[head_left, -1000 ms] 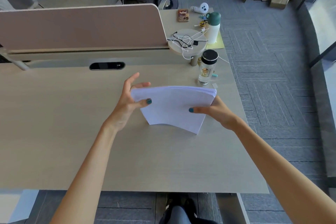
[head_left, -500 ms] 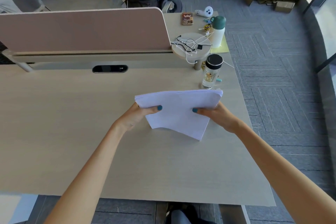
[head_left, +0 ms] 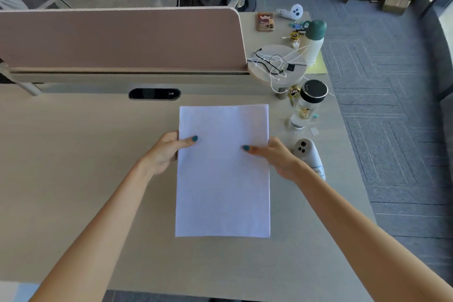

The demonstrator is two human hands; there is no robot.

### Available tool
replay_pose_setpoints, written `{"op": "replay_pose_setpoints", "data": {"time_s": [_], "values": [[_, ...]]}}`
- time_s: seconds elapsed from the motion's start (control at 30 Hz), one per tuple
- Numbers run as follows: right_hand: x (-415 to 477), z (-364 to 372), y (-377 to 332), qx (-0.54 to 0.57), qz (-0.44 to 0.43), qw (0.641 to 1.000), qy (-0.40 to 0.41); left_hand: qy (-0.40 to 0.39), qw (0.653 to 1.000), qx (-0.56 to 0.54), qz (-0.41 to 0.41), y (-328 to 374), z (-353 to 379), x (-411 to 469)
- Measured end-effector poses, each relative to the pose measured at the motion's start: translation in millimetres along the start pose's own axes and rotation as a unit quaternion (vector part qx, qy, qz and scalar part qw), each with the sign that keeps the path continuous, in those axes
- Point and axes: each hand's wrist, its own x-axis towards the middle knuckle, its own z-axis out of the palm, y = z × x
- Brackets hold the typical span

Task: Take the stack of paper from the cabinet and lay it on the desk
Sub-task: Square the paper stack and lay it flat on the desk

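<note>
Item: stack of paper point(head_left: 222, 179), white, portrait-wise. It lay at the middle of the table point(head_left: 73, 179), squared to its edges, long axis running near to far. Whether it rested fully flat or hovered just off the top I could not tell; no gap or shadow showed under the near edge.

Holders: my left hand point(head_left: 163, 152) gripped the left long edge, thumb on top of the sheets, fingers hidden beneath. My right hand point(head_left: 277, 158) gripped the right long edge in the same way, thumb over, fingers under. Both grips sat in the far half of the stack, level with one another, so neither hand was nearer; the stack lay directly between them.

Neighbours, right side: a white handheld controller point(head_left: 310, 157) lay just beside my right hand; a clear bottle with a black lid point(head_left: 307, 105) stood further off, near the stack's far right corner but apart from it. A divider panel point(head_left: 122, 39) closed the far side.

Assessment: delivery seemed all but done. I judged the next move to be a sideways release, each hand drawing out away from its long edge, the right one with little room before the controller.
</note>
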Motion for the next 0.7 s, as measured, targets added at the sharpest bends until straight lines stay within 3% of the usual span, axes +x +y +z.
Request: {"op": "replay_pose_setpoints", "data": {"time_s": [0.1, 0.37, 0.53, 0.7], "values": [[31.2, 15.4, 12.4, 0.011, 0.037, 0.999, 0.038, 0.054, 0.998, -0.032, -0.024, -22.8, -15.0, 29.6], [98.4, 46.5, 42.4, -0.068, 0.092, 0.976, 0.186, 0.107, 0.993, -0.036, -0.045, -55.0, -26.6, 96.1], [114.6, 55.4, 48.0, -0.221, 0.085, 0.94, 0.246, 0.173, 0.982, 0.063, -0.037, -72.4, -28.1, 119.7], [119.0, 59.8, 60.5, -0.264, 0.104, 0.919, 0.274, 0.203, 0.958, 0.201, -0.002, -87.9, -27.3, 132.6]]}}
